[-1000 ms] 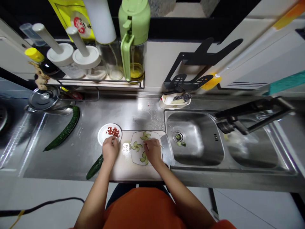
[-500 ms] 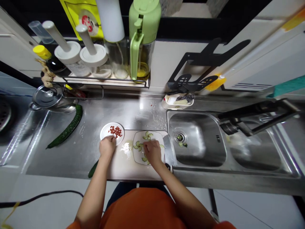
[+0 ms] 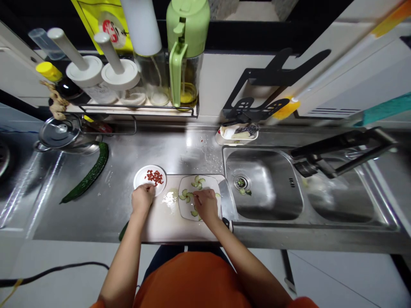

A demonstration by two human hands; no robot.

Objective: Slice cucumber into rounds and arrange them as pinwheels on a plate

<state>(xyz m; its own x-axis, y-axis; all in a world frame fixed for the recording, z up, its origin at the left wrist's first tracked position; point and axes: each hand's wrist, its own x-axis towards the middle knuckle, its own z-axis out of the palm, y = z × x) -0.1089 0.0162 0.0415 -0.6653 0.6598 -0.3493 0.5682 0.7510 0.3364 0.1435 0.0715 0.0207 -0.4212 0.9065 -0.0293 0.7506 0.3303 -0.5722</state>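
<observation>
My left hand (image 3: 142,200) is closed at the near side of a small white plate (image 3: 139,176), fingertips pressed together over its rim. Small red pieces (image 3: 155,177) that look like goji berries lie in a heap on that plate. Over a squarish white plate (image 3: 183,212) my right hand (image 3: 206,205) makes a pinch, and whatever sits between its fingertips is too small to name. Thin green-edged cucumber slices (image 3: 185,196) are laid there in little fanned groups, some hidden under the right hand. Both plates are by the pale cutting board (image 3: 167,229); the squarish one rests on it.
A knife blade (image 3: 227,197) lies at the board's right edge, beside the sink (image 3: 266,188). To the left is a whole cucumber (image 3: 88,177); another green end (image 3: 123,231) shows by my left forearm. Jars and an oil bottle (image 3: 184,55) stand on the back rack.
The whole view has shifted slightly. My left hand stays at the small plate's rim and my right hand over the squarish plate, both nearly still.
</observation>
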